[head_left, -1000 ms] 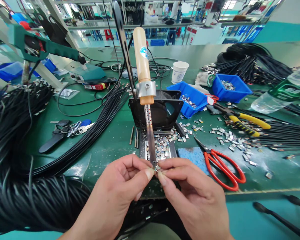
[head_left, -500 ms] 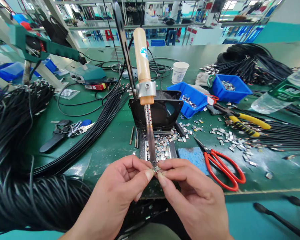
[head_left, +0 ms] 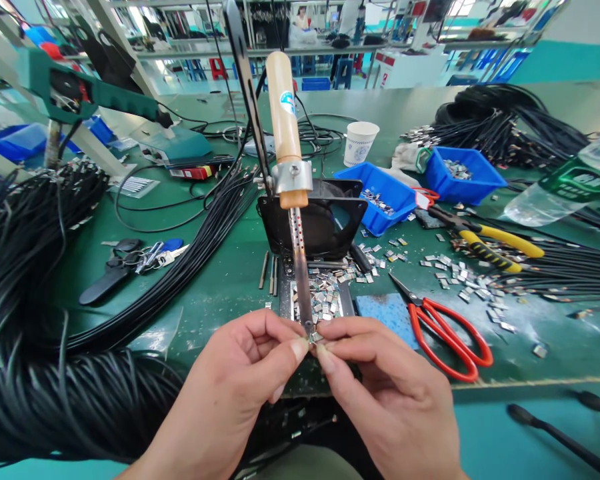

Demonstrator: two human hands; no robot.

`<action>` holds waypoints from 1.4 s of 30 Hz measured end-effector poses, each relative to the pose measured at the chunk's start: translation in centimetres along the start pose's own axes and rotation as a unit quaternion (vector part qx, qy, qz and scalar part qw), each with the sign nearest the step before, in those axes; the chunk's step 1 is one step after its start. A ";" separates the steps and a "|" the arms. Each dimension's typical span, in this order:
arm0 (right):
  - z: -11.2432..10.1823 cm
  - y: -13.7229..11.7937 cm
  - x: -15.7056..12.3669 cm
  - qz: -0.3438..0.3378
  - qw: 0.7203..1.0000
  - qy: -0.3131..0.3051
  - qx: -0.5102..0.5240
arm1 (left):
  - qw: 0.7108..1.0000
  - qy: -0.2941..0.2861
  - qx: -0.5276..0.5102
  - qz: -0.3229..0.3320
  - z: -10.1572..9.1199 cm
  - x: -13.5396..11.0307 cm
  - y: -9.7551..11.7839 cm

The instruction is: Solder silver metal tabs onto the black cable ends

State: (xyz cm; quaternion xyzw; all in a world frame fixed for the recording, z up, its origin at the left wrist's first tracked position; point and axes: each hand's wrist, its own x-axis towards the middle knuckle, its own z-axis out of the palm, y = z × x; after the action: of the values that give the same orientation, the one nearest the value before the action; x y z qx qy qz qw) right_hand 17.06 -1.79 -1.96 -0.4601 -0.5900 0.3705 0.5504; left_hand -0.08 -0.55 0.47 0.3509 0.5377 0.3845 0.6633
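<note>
Cables, black and bunched, crowd the left of the desk, with keys past them. The left hand has its fingers pinched narrow; at the clamped soldering iron's tip, they and the right hand's, equally tight, hold a small metal connector. Rightward lie blue sponge, red-handled scissors, yellow-handled pliers.

Left hand and right hand, both pinching, fingertips close together at 6 o'clock.
Left sits at 7, pointing toward 2; right at 5, pointing toward 10. Thumbs opposed to index fingers, others curled (partly hidden), left wrist roughly straight.
</note>
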 end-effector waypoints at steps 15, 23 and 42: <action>0.1 0.4 0.0 0.002 1.000 -0.004 0.015 | 1.000 0.007 0.010 0.001 0.0 0.1 -0.1; 0.0 0.2 0.0 0.006 1.000 -0.005 0.015 | 1.000 0.004 0.011 0.003 -0.1 0.1 -0.2; 0.1 0.3 -0.1 -0.005 1.000 0.000 0.010 | 1.000 0.011 0.019 0.010 -0.4 0.0 -0.3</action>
State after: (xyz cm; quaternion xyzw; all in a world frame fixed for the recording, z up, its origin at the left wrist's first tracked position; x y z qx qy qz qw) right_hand 17.00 -1.75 -2.25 -0.4519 -0.5885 0.3734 0.5568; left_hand -0.42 -0.66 0.17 0.3648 0.5490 0.3847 0.6462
